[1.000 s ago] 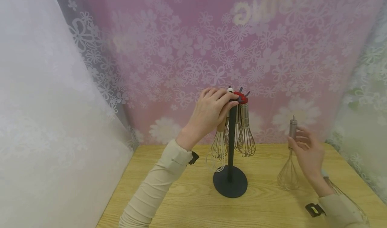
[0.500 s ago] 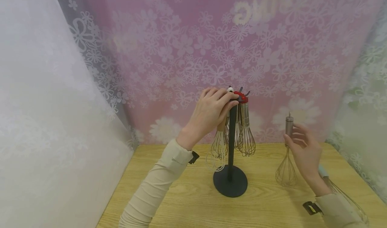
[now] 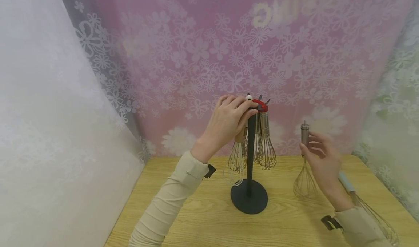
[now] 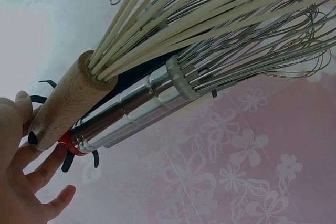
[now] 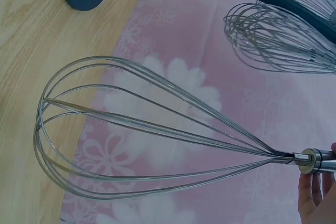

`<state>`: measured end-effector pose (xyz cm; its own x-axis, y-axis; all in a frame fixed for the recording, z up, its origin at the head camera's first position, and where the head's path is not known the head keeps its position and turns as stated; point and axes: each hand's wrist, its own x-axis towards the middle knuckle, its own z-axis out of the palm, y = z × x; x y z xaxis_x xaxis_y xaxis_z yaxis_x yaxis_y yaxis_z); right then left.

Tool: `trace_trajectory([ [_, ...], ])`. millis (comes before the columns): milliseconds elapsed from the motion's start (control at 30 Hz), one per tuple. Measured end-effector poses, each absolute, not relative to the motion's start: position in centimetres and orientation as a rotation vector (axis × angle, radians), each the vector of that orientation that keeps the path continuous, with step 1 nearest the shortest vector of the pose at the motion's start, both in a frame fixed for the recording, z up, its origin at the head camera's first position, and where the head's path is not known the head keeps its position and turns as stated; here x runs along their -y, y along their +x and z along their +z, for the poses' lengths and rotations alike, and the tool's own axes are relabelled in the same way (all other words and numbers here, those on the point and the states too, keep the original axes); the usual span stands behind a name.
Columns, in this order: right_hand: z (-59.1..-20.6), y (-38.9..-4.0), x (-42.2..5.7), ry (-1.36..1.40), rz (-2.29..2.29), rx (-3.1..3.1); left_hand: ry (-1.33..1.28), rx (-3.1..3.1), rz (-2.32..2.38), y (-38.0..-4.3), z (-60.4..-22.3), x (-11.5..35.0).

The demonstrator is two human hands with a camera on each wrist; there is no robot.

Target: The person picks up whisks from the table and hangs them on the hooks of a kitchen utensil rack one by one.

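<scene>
My right hand holds a steel balloon whisk upright by its metal handle, wires down. Its wire loops spread across the right wrist view. My left hand grips the top of a black whisk stand, thumb and index finger at its hooks. Several whisks hang there: one has a wooden handle and cream wires, another a ribbed steel handle with a red end. The left hand partly hides the stand's top.
A whisk with a pale blue handle lies on the wood-grain table, beside my right forearm. The stand's round black base rests mid-table. A pink floral curtain hangs behind, and a white sheet is at left.
My right hand has brought the steel whisk leftward and slightly up, toward the stand. More of the pale blue handle shows. The left hand has stayed in place.
</scene>
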<state>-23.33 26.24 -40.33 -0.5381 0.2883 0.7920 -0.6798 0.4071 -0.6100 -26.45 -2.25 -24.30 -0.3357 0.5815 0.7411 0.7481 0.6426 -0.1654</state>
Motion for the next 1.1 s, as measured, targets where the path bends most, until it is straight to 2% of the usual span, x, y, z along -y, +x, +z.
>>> trace_trajectory([
  [1100, -34.7, -22.6, -22.4, 0.431, 1.27, 1.8, -0.927, 2.021, -0.18, -26.0, -24.3, 1.7],
])
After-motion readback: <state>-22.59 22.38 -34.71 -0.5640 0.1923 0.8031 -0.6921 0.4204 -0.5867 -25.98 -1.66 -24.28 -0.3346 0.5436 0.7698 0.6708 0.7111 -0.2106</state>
